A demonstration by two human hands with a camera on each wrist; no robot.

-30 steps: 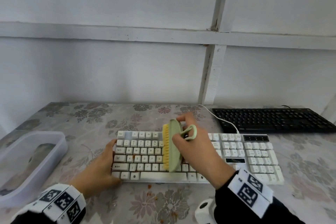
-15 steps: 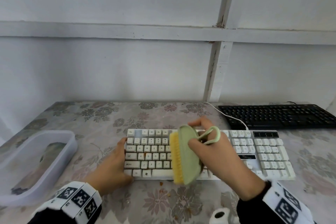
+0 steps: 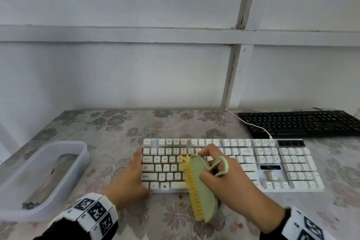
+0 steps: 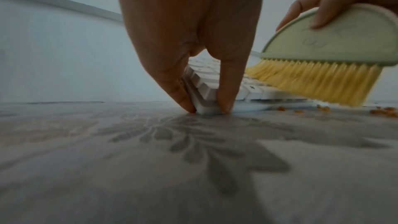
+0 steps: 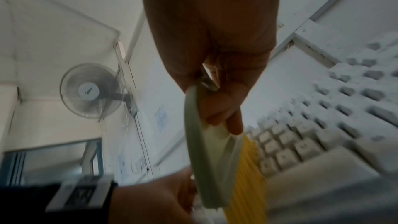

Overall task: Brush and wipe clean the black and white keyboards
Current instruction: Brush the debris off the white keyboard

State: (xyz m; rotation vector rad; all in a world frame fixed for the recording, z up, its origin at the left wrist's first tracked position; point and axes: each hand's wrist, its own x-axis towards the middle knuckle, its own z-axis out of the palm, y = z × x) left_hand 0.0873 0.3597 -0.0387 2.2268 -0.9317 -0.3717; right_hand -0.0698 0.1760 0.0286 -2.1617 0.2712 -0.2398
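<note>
The white keyboard (image 3: 272, 161) lies in the middle of the table, and the black keyboard (image 3: 302, 122) sits behind it at the far right. My right hand (image 3: 233, 187) grips a pale green brush (image 3: 202, 187) with yellow bristles (image 4: 318, 81), a finger through its loop handle. The bristles face left and lie across the letter keys, with the brush's near end past the keyboard's front edge. My left hand (image 3: 132, 177) braces the keyboard's near left corner (image 4: 206, 91), straight fingers along the left side and thumb on the front edge. Orange crumbs (image 3: 180, 196) lie on the table in front.
A translucent plastic tub (image 3: 81, 154) stands at the left on the floral tablecloth (image 3: 116, 132). The white keyboard's cable (image 3: 251, 122) runs back toward the wall past the black keyboard. More crumbs (image 3: 240, 225) lie near my right wrist. A wall fan (image 5: 90, 91) hangs high up.
The brush has swept toward me across the letter keys, and its near end now overhangs the front edge. My left hand has stayed at the keyboard's left corner.
</note>
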